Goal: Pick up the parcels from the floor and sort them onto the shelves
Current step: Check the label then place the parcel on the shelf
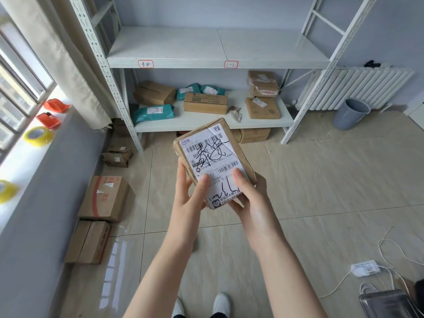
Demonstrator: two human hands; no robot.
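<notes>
— Pale floor tiles [321, 180] are stretching out under me, and the white shelving rack [218, 61] is standing straight ahead against the wall. What step are you on?

— I'm reading a label, by the look of it. The lower shelf [206, 125] is already carrying brown boxes and teal mailers [153, 112]; the upper one is bare, with two red-edged tags [146, 64] on its front lip. More cardboard boxes [104, 198] are waiting on the floor by the window wall.

— And the parcel itself?

— I'm holding the small brown parcel [213, 161] up in front of me, label facing me, tilted, well clear of the shelves. My left hand [192, 203] and right hand [250, 200] are both clamping its near end, thumbs pressing on the label, other fingers curling underneath.

— Next?

— I'm judging it needs matching to a tag, then stepping forward and reaching to that shelf.
</notes>
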